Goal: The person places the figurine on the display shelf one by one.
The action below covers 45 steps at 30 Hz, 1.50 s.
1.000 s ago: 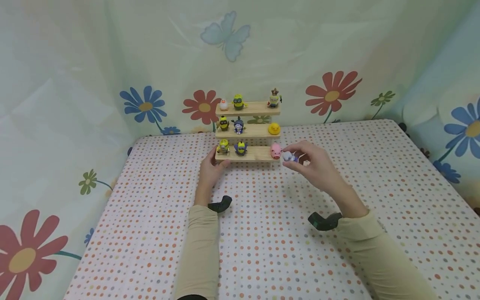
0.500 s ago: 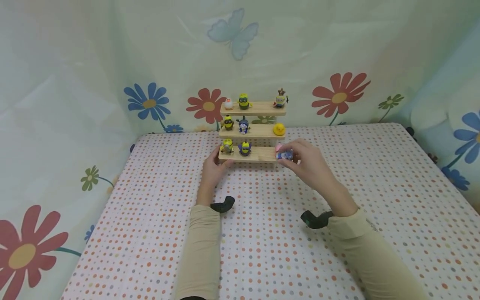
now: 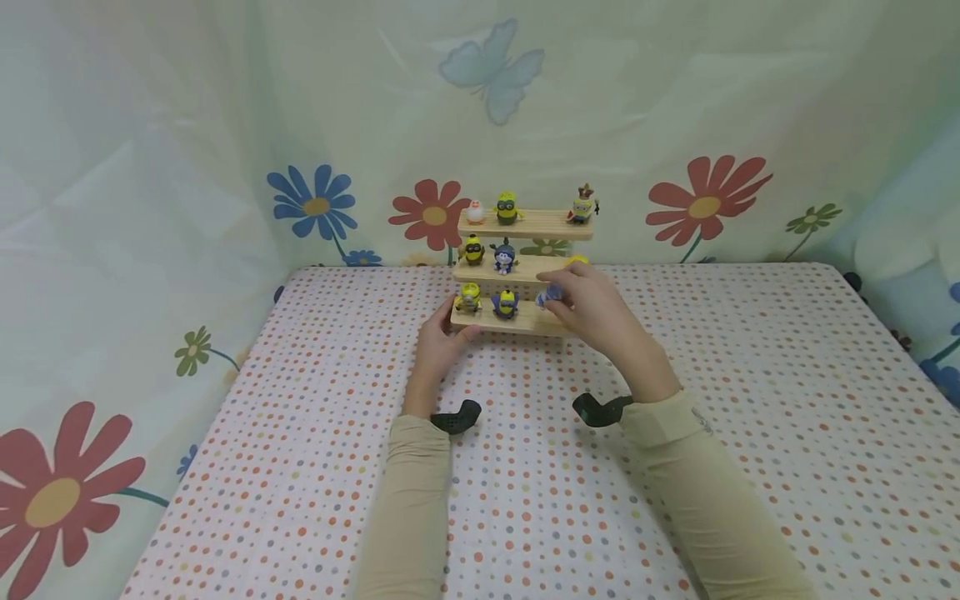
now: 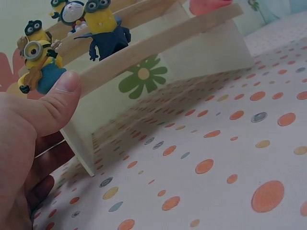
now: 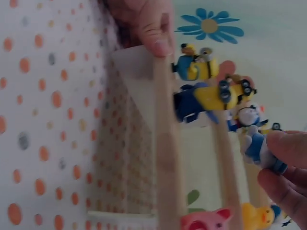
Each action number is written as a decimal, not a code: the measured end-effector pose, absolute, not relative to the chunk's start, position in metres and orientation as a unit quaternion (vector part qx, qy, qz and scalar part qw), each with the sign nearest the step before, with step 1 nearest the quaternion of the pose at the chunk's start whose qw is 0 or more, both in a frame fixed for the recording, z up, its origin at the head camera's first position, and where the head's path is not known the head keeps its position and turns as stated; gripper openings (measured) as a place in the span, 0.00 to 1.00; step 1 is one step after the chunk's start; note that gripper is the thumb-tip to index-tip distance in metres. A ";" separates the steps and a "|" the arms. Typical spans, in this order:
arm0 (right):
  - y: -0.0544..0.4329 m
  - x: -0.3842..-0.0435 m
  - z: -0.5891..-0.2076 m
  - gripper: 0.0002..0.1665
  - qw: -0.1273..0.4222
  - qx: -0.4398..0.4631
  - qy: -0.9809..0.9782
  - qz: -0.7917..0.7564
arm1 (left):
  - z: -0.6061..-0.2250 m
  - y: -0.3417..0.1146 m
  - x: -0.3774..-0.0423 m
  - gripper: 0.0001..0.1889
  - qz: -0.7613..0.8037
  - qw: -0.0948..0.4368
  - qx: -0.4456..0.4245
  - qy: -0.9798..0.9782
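Observation:
My left hand [image 3: 437,350] grips the left end of a three-tier wooden display shelf [image 3: 531,319]; the left wrist view shows the thumb on the front board and the other fingers lower, by the side panel. Between thumb and fingers, my right hand [image 3: 603,325] pinches a small blue-and-white figurine [image 5: 259,148], held above the bottom tier. Left of it on that tier stand a caped yellow minion figure [image 3: 506,304] and a minion with a guitar [image 3: 469,298]. A pink pig toy [image 5: 206,219] sits at the tier's right end, hidden by my right hand in the head view.
On the middle tier are a dark-clad minion [image 3: 473,250], a purple-and-white figure [image 3: 504,257] and a yellow duck [image 5: 256,215]. The top tier carries a white duck-like toy [image 3: 476,212], a green minion [image 3: 507,208] and a crowned minion [image 3: 582,207]. A dotted cloth [image 3: 517,467] covers the table.
My right hand has carried the figurine leftward, from beside the pig at the shelf's right end to above the bottom tier. My left hand keeps its grip on the shelf. The head view has shifted slightly.

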State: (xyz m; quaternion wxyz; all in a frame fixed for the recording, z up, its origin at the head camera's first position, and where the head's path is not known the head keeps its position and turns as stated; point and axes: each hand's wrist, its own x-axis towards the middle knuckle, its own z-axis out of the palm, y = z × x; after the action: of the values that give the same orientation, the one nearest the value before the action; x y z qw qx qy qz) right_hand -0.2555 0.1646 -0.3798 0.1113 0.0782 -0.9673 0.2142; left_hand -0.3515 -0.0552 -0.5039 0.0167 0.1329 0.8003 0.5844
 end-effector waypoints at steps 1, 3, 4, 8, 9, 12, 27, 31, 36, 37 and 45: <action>0.165 -0.257 -0.380 0.22 0.108 0.072 -0.968 0.215 | -0.503 -0.054 -0.351 0.52 0.585 0.014 0.138 0.799; 0.165 -0.260 -0.383 0.21 0.103 0.058 -0.969 0.218 | -0.502 -0.053 -0.351 0.52 0.587 0.008 0.145 0.796; 0.165 -0.261 -0.384 0.20 0.102 0.054 -0.969 0.217 | -0.501 -0.052 -0.351 0.53 0.589 0.006 0.147 0.794; 0.166 -0.264 -0.391 0.17 0.107 0.044 -0.972 0.203 | -0.497 -0.049 -0.350 0.53 0.588 0.011 0.144 0.796; 0.167 -0.264 -0.392 0.17 0.110 0.043 -0.973 0.200 | -0.496 -0.048 -0.349 0.53 0.586 0.015 0.142 0.798; 0.167 -0.266 -0.397 0.16 0.122 0.041 -0.972 0.195 | -0.494 -0.046 -0.349 0.53 0.579 0.022 0.139 0.803; 0.159 -0.273 -0.409 0.16 0.126 0.052 -0.971 0.199 | -0.494 -0.051 -0.348 0.49 0.587 0.026 0.121 0.800; 0.158 -0.273 -0.411 0.16 0.140 0.063 -0.969 0.192 | -0.495 -0.052 -0.348 0.49 0.588 0.026 0.117 0.800; 0.157 -0.274 -0.411 0.16 0.143 0.062 -0.970 0.188 | -0.497 -0.053 -0.349 0.48 0.587 0.025 0.115 0.801; 0.157 -0.274 -0.412 0.16 0.143 0.061 -0.970 0.189 | -0.497 -0.053 -0.349 0.48 0.587 0.025 0.116 0.801; 0.157 -0.275 -0.415 0.16 0.138 0.063 -0.970 0.187 | -0.502 -0.054 -0.350 0.48 0.586 0.028 0.111 0.802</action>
State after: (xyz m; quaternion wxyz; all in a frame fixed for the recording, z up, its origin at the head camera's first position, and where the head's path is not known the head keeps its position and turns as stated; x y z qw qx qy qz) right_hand -0.2751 0.1565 -0.4150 0.1384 0.0635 -0.9704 0.1874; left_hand -0.3504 -0.0540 -0.5018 0.0284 0.1108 0.8023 0.5859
